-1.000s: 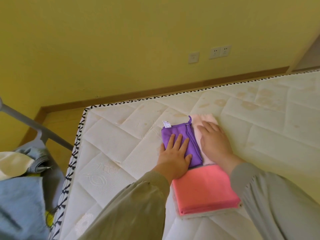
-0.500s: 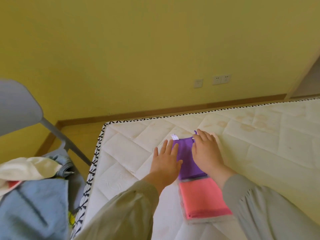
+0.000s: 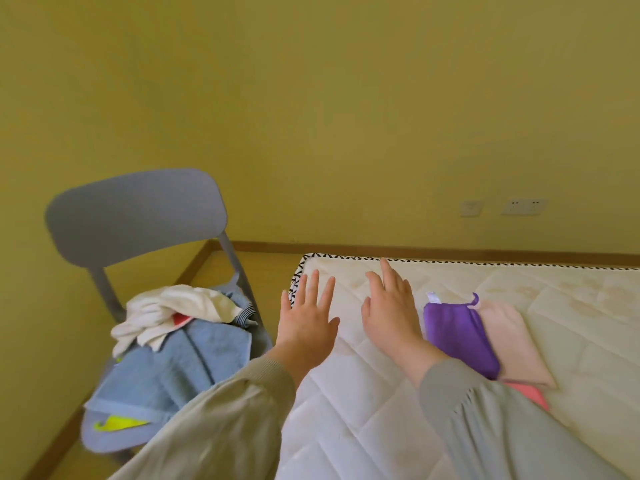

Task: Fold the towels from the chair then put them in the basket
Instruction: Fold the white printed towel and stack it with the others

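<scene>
A folded purple towel [image 3: 460,336] lies on a folded pale pink towel [image 3: 516,344] on the mattress, with a coral towel [image 3: 530,393] partly hidden under my right sleeve. My left hand [image 3: 308,320] and my right hand [image 3: 389,310] hover with fingers spread over the mattress corner, left of the folded stack, holding nothing. On the grey chair [image 3: 135,216] to the left sits a heap: a white towel [image 3: 173,311], a blue towel [image 3: 180,362], a bit of red and a yellow-green piece [image 3: 116,424]. No basket is in view.
The white quilted mattress [image 3: 381,410] with black-and-white edging fills the lower right. A yellow wall with sockets [image 3: 523,206] stands behind. A strip of wooden floor [image 3: 263,268] separates chair, wall and mattress.
Both hands have lifted off the purple towel and moved left toward the mattress corner. The view has swung left, bringing the whole chair and its towel heap into sight.
</scene>
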`<state>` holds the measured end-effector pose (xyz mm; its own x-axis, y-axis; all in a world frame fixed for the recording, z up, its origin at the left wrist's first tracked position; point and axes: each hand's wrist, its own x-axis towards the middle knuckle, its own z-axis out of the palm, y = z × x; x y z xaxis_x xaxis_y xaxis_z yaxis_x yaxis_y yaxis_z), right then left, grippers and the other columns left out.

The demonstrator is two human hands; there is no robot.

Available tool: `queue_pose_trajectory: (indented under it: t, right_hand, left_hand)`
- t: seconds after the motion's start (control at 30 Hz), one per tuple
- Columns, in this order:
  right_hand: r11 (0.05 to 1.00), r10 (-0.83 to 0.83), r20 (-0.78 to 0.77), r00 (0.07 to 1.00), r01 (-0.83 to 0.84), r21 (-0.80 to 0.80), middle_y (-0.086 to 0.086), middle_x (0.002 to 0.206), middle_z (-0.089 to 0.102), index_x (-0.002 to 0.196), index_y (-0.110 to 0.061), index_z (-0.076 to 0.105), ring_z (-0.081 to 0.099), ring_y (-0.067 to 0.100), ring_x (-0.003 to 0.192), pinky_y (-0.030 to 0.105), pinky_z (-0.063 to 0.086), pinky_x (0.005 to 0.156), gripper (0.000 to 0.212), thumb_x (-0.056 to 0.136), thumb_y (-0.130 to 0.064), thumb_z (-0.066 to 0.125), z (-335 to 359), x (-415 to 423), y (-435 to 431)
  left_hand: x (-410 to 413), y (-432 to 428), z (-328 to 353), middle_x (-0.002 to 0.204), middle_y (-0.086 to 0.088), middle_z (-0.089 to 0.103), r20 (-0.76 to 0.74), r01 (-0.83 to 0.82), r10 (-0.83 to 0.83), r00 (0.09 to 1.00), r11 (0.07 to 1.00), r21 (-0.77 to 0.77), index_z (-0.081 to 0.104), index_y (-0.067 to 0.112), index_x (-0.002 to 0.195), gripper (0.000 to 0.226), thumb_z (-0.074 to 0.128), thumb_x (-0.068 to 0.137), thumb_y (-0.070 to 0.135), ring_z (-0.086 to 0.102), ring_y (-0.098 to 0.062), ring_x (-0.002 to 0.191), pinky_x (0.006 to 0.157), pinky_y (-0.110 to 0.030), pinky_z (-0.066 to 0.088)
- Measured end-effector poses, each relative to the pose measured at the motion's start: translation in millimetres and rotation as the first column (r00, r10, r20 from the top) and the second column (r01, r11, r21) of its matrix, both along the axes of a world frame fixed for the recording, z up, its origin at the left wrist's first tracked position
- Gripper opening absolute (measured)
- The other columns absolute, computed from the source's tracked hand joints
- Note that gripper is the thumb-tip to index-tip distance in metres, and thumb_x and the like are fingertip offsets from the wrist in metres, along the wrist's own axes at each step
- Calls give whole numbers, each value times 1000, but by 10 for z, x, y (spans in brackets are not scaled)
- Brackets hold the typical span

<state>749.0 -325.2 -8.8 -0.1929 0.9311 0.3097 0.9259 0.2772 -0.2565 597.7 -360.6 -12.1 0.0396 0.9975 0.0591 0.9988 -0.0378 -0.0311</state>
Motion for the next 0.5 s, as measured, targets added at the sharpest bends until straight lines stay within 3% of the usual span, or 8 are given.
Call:
queue_pose_trajectory:
  t: [0.27,0.5]
  right_hand:
    - [998,31,65,997,-28,-54,11,156,6,138,-13,34,21,27,138,39,22,111,54,86,-19,49,32,-1038,-224]
    - [979,45,51,998,-34,-199,11,157,7,140,-15,30,14,27,142,42,18,115,59,86,-21,53,-32,-1892,-382]
  left_hand:
    - [-1034,-374,66,157,-5,-23,-17,-136,136,991,990,-31,-17,24,149,70,28,99,44,-18,-27,145,115,-53,1]
    - [-1824,-578,-95,158,-5,-21,98,-264,269,958,963,-60,-15,24,150,71,31,99,42,-17,-27,145,116,-53,0]
